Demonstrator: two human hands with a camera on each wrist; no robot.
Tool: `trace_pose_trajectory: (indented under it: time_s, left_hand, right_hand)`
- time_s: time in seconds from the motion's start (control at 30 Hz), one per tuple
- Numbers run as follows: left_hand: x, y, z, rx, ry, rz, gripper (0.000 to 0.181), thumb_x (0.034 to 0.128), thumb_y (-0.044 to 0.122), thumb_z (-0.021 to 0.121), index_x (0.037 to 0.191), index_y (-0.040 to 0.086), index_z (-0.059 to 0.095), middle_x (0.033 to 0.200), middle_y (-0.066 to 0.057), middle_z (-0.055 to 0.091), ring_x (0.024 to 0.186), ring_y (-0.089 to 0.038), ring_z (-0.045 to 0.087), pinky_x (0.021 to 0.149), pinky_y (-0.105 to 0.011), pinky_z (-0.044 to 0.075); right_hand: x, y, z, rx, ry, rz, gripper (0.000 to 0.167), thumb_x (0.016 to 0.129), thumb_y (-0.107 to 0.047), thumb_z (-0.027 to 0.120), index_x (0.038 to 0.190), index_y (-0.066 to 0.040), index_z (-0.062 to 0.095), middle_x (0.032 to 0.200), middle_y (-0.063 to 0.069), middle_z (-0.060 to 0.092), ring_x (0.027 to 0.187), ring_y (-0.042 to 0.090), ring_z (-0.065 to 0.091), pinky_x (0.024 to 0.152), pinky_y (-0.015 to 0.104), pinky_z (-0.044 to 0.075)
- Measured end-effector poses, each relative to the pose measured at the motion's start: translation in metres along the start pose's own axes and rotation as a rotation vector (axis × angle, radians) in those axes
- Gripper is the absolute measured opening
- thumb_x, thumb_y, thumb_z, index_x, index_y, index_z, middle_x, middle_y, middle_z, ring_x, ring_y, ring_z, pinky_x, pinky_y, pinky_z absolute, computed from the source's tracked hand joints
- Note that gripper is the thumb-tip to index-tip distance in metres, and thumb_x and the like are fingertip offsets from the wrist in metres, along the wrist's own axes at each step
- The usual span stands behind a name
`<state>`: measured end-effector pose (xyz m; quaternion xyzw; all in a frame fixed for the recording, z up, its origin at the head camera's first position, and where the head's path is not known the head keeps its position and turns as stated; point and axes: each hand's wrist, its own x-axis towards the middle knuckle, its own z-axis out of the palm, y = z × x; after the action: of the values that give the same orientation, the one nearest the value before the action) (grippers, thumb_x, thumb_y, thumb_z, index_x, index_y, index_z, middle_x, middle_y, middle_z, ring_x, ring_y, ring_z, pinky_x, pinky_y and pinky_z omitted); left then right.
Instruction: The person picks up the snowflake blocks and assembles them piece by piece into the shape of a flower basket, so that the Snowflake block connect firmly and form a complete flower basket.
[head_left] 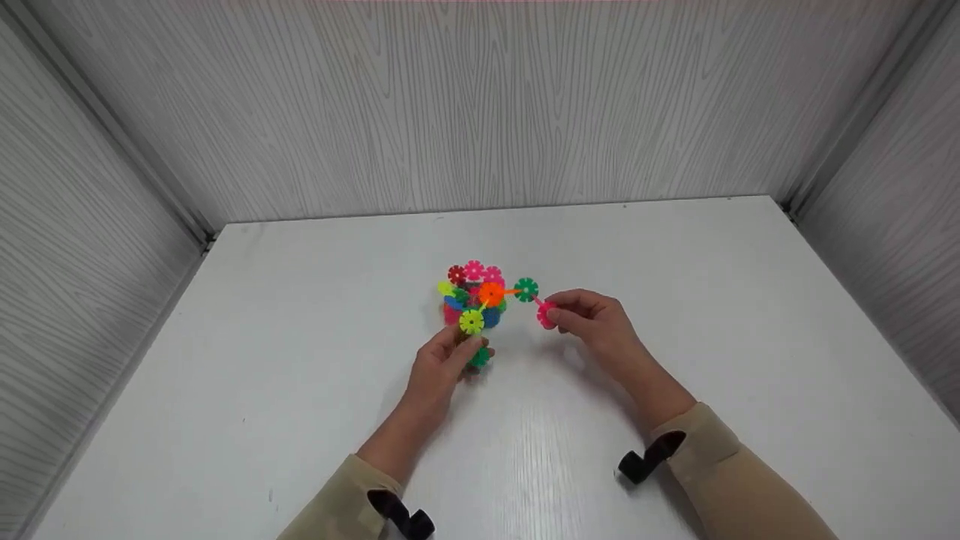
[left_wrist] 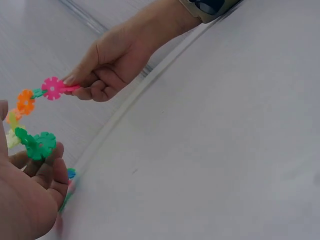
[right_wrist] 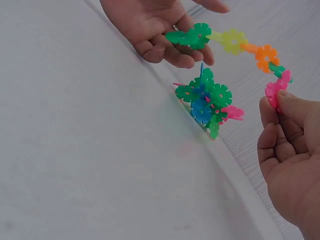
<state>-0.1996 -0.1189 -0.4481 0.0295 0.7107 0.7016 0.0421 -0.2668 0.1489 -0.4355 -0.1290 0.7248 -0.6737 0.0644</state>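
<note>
A chain of interlocking plastic snowflake discs (head_left: 491,294) in green, yellow, orange and pink arches between both hands. My right hand (head_left: 600,326) pinches the pink disc (right_wrist: 274,94) at one end between thumb and fingers. At the other end, the green discs (left_wrist: 41,145) lie against the curled fingers of my left hand (head_left: 441,367); in the right wrist view its thumb stands off from them. Behind the chain, a cluster of joined snowflake discs (right_wrist: 202,111) in green, blue and pink sits on the table, partly hidden in the head view by the chain and left hand.
The white table (head_left: 300,315) carries the cluster near its middle. Grey wood-grain panels (head_left: 480,105) rise at the back and on both sides. A black strap-like piece (head_left: 652,457) hangs from each sleeve cuff.
</note>
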Motion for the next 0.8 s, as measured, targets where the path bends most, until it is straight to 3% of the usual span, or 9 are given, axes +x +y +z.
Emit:
trace_pose_trajectory:
  time_s: [0.2,0.37,0.5,0.57,0.67,0.8]
  left_hand:
    - [0.000,0.003,-0.005,0.187,0.003,0.013,0.029,0.1053,0.020,0.069,0.130,0.005,0.074,0.105,-0.007,0.076,0.097,-0.025,0.072,0.088,-0.030,0.061]
    - [-0.003,0.013,-0.008,0.292,0.008,-0.041,0.020,0.0999,0.023,0.077,0.118,0.014,0.077,0.105,-0.006,0.073,0.093,-0.023,0.070,0.084,-0.032,0.062]
    - [-0.001,0.020,-0.009,0.226,-0.008,-0.094,0.021,0.0997,0.018,0.077,0.117,0.010,0.070,0.107,-0.006,0.075,0.096,-0.023,0.076,0.083,-0.032,0.061]
    - [0.002,0.022,-0.009,0.180,0.006,-0.090,0.019,0.1011,0.015,0.075,0.116,0.007,0.067,0.107,-0.010,0.077,0.096,-0.022,0.077,0.083,-0.031,0.061]
    - [0.006,0.025,-0.010,0.124,0.056,-0.042,0.017,0.1025,0.013,0.072,0.117,0.006,0.066,0.110,-0.015,0.078,0.096,-0.022,0.078,0.082,-0.029,0.061]
    - [0.010,0.031,-0.011,0.114,0.141,0.058,0.017,0.1016,0.010,0.073,0.117,0.006,0.067,0.109,-0.014,0.077,0.097,-0.023,0.077,0.081,-0.030,0.061]
  right_hand:
    - [0.001,-0.002,-0.001,0.024,0.029,0.013,0.026,0.101,-0.022,0.076,0.124,-0.009,0.075,0.110,0.014,0.075,0.108,0.041,0.066,0.096,0.040,0.059]
    - [0.001,-0.006,0.003,0.025,0.025,0.001,0.027,0.101,-0.023,0.076,0.124,-0.010,0.075,0.109,0.014,0.075,0.109,0.044,0.065,0.094,0.037,0.059]
    - [0.004,-0.007,0.007,0.066,0.025,-0.025,0.026,0.100,-0.021,0.076,0.122,-0.008,0.075,0.107,0.014,0.075,0.105,0.039,0.067,0.091,0.033,0.060]
    - [0.007,-0.008,0.010,0.097,0.021,-0.039,0.026,0.100,-0.020,0.077,0.122,-0.006,0.074,0.107,0.015,0.075,0.104,0.036,0.069,0.091,0.032,0.060]
    - [0.011,-0.011,0.013,0.115,0.008,-0.048,0.027,0.101,-0.019,0.076,0.125,-0.007,0.073,0.110,0.016,0.075,0.104,0.031,0.072,0.093,0.033,0.060]
    - [0.019,-0.017,0.017,0.154,-0.021,-0.070,0.032,0.102,-0.016,0.074,0.132,-0.006,0.069,0.121,0.022,0.073,0.109,0.030,0.074,0.095,0.036,0.060]
